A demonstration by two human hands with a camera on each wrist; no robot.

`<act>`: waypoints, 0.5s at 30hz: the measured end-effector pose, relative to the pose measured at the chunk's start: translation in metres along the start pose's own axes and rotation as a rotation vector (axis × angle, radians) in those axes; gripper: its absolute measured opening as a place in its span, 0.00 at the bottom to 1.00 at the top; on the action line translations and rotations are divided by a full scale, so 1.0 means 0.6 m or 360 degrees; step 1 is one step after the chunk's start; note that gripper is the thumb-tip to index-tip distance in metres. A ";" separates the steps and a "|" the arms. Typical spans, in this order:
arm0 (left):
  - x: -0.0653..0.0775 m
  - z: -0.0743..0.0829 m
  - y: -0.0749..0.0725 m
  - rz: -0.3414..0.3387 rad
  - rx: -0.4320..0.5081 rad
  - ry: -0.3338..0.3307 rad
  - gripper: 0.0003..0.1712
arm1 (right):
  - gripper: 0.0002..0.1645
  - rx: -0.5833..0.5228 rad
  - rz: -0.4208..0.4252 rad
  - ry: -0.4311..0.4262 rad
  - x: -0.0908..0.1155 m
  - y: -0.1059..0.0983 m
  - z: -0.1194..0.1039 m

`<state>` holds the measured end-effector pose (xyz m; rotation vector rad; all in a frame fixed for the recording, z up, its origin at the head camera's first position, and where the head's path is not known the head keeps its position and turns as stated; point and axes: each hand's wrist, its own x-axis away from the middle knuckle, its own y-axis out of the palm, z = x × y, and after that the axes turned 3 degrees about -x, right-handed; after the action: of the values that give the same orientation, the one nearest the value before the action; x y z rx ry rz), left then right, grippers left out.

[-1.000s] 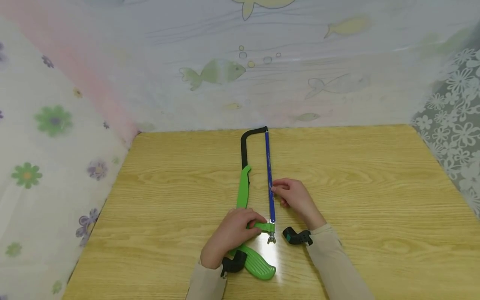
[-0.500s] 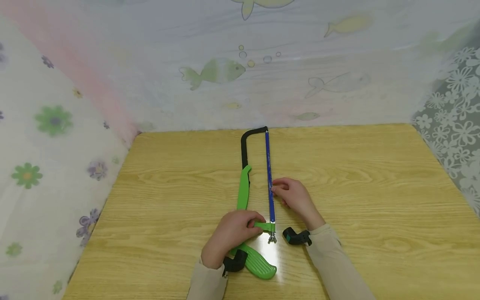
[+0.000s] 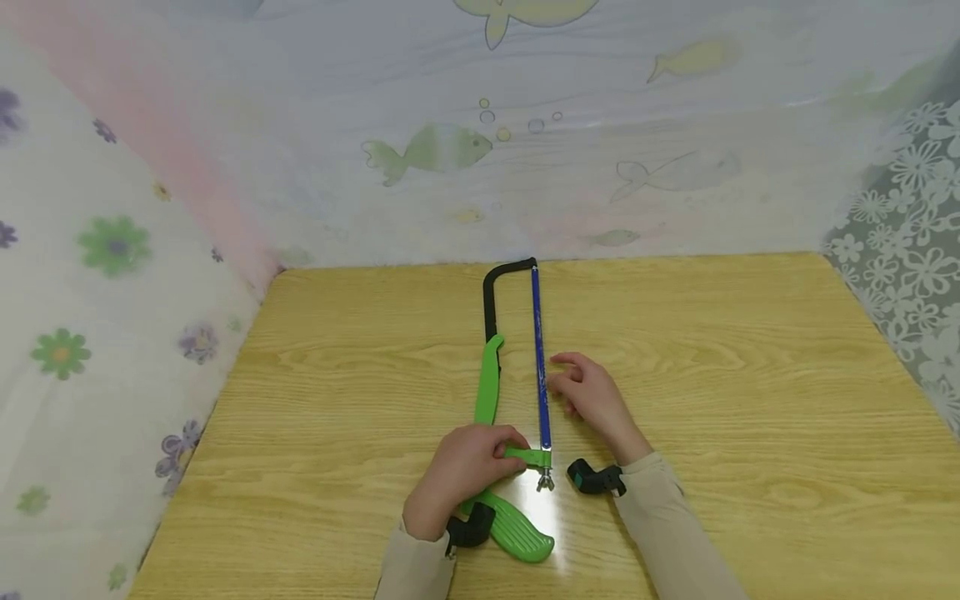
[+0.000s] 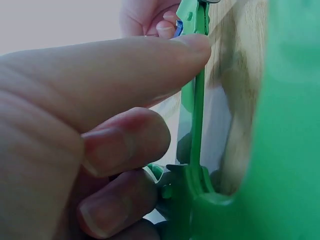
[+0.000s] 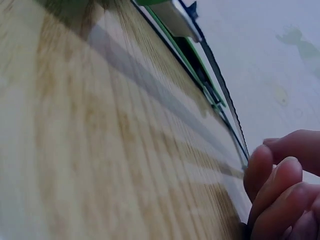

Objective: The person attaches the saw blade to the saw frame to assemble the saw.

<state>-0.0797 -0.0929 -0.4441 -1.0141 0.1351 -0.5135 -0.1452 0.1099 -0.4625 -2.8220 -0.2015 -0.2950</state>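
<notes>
A hacksaw with a green and black frame (image 3: 487,387) lies on the table, its far end pointing toward the wall. Its blue blade (image 3: 538,350) runs along the right side, and a wing nut (image 3: 545,481) sits at the near end. My left hand (image 3: 468,454) pinches the short green arm by the wing nut; in the left wrist view its thumb (image 4: 150,65) lies across that green piece (image 4: 192,125). Just right of the blade, my right hand (image 3: 596,400) holds nothing, its fingers loosely bent. The ribbed green handle (image 3: 525,537) extends below my left wrist.
The wood-grain table (image 3: 750,400) meets a wall covering with fish drawings (image 3: 442,148) just beyond the saw's tip. A flower-patterned covering (image 3: 112,333) borders the left side, and a white floral one (image 3: 918,267) the right. Each wrist carries a black camera (image 3: 592,477).
My right fingertips have come away from the blade, leaving a small gap. My left hand keeps its pinch on the green arm, and the hacksaw stays in place.
</notes>
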 end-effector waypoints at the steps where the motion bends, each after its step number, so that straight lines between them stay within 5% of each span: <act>1: 0.000 0.000 0.000 -0.0003 0.0003 -0.0005 0.09 | 0.18 -0.0024 0.0004 0.0002 0.001 -0.001 0.000; 15: 0.001 -0.003 0.002 0.0025 0.0026 0.0037 0.08 | 0.16 -0.0080 -0.0143 0.0027 0.039 -0.003 0.008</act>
<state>-0.0794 -0.0939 -0.4459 -0.9904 0.1593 -0.5118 -0.1219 0.1158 -0.4611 -2.8636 -0.3220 -0.3484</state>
